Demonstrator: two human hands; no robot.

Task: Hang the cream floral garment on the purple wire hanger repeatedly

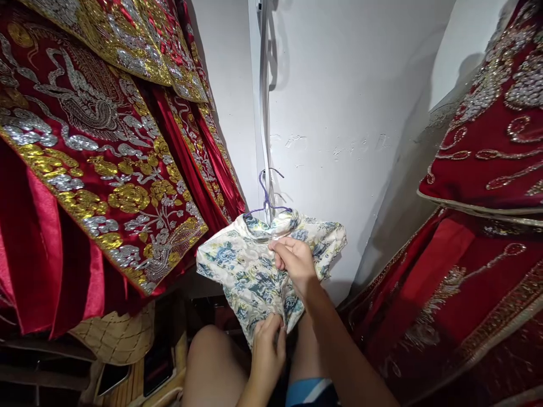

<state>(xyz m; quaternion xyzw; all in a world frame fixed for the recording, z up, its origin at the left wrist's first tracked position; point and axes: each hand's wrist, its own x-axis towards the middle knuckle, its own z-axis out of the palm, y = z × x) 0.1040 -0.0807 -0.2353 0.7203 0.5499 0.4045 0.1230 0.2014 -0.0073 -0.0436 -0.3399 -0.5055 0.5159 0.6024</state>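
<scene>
A small floral shirt [241, 265], cream with blue and yellow flowers, hangs in front of me on a purple clothes hanger [266, 195]. The hanger's hook is up by a thin white upright strip on the wall. My right hand [294, 257] pinches the shirt's front edge just below the collar, with thumb and fingers pressed together. Lower down, my left hand [268, 345] grips the front near the hem, its fingers closed on the cloth. Whether there are buttons under my fingertips is too small to tell.
Red garments with gold and silver embroidery [127, 198] hang on the left; a beaded red garment [487, 169] hangs on the right. Behind the shirt is a pale wall [331, 113]. At lower left, dark phone-like objects [159, 364] lie on slatted wood beside a tan quilted item [116, 336].
</scene>
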